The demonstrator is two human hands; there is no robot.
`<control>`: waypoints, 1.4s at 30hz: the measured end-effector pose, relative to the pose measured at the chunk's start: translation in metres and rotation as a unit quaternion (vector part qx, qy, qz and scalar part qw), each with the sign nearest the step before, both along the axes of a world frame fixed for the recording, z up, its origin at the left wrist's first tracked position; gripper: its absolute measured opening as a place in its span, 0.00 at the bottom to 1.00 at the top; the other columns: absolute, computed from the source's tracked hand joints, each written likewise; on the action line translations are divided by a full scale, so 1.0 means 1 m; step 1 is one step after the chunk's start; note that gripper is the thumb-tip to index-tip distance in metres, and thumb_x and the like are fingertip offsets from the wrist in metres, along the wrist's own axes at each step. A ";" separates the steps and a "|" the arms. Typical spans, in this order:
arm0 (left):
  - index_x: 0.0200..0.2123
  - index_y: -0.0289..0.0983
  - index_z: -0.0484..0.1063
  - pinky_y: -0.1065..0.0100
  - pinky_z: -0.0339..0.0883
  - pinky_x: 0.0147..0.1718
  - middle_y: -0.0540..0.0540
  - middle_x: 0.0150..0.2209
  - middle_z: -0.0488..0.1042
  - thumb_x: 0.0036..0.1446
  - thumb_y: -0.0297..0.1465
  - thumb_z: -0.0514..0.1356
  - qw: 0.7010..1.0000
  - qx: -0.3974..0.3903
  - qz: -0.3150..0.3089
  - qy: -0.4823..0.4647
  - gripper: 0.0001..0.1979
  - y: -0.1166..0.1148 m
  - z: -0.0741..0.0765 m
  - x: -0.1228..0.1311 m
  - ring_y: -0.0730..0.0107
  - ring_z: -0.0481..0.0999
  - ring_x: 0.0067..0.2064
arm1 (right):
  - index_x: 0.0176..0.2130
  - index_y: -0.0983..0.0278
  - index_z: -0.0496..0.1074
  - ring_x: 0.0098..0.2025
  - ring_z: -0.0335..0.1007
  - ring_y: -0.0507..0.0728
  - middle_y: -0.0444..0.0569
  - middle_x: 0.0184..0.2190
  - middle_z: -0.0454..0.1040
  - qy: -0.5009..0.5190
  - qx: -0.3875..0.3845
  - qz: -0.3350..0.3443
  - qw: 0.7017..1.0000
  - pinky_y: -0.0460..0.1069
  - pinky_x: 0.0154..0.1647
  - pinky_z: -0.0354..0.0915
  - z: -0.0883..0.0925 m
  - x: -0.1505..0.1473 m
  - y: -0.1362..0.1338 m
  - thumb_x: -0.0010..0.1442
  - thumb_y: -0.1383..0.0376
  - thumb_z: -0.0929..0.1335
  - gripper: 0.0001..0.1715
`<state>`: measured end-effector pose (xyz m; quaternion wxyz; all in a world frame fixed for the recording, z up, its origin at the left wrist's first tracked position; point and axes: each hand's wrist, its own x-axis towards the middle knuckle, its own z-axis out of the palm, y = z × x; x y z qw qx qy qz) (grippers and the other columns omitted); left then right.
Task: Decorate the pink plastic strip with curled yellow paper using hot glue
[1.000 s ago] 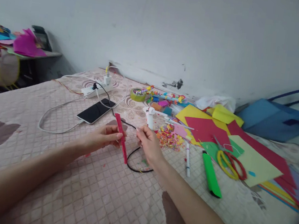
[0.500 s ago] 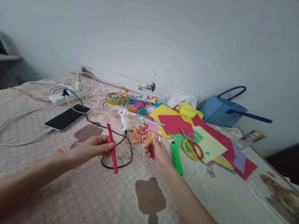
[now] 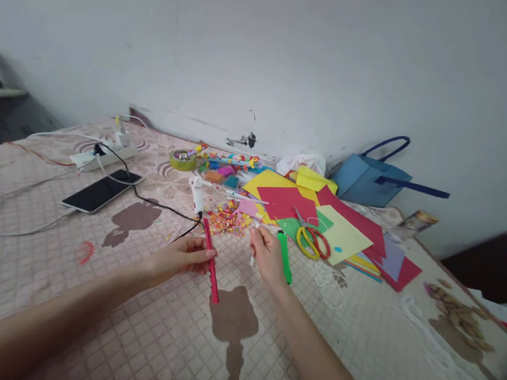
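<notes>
My left hand (image 3: 190, 255) pinches a narrow red paper strip (image 3: 211, 265) between thumb and fingers. The strip slants above the tablecloth, and one of its long edges looks notched. A short way to the right, my right hand (image 3: 268, 254) is closed around a thin white stick (image 3: 252, 261), whose lower end shows beneath the fingers; its exact kind is unclear. Just beyond my left hand stands a white glue gun (image 3: 197, 195) with a black cord. A green strip (image 3: 285, 257) lies beside my right wrist, close to scissors (image 3: 314, 243) with yellow and red handles.
Colourful paper scraps (image 3: 229, 219) are heaped beyond my hands. Coloured paper sheets (image 3: 349, 236) spread to the right, before a blue bag (image 3: 372, 179). On the left lie a phone (image 3: 100, 190), a power strip (image 3: 103, 156) and loose cables. A tape roll (image 3: 182, 160) sits behind.
My left hand has brought the red paper strip rightward, nearer my right hand. More of the white stick now shows below my right fingers. The view has shifted slightly to the right.
</notes>
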<state>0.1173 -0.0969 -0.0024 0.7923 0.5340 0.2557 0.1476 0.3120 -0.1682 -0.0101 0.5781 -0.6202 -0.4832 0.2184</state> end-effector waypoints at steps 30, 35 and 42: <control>0.31 0.34 0.71 0.72 0.61 0.31 0.51 0.27 0.69 0.47 0.38 0.65 0.999 -0.005 -0.033 0.015 0.13 0.010 -0.010 -0.013 0.77 0.67 0.28 | 0.19 0.62 0.62 0.18 0.55 0.49 0.40 0.14 0.60 -0.148 -0.022 -0.052 0.987 0.46 0.21 0.50 0.007 0.006 -0.005 0.58 0.52 0.61 0.23; 0.29 0.34 0.70 0.72 0.61 0.30 0.52 0.25 0.70 0.44 0.37 0.66 0.999 -0.003 -0.020 0.038 0.13 0.008 -0.004 -0.014 0.77 0.67 0.26 | 0.21 0.64 0.67 0.15 0.59 0.51 0.47 0.14 0.67 0.128 -0.092 0.028 0.987 0.45 0.16 0.54 0.000 0.010 0.002 0.55 0.39 0.51 0.38; 0.29 0.34 0.69 0.73 0.61 0.30 0.51 0.26 0.69 0.46 0.38 0.66 0.999 -0.002 -0.024 0.031 0.14 0.008 -0.003 -0.015 0.77 0.67 0.27 | 0.29 0.63 0.67 0.24 0.63 0.50 0.42 0.22 0.69 0.064 -0.025 0.036 0.997 0.45 0.24 0.59 -0.004 0.011 0.005 0.48 0.54 0.69 0.15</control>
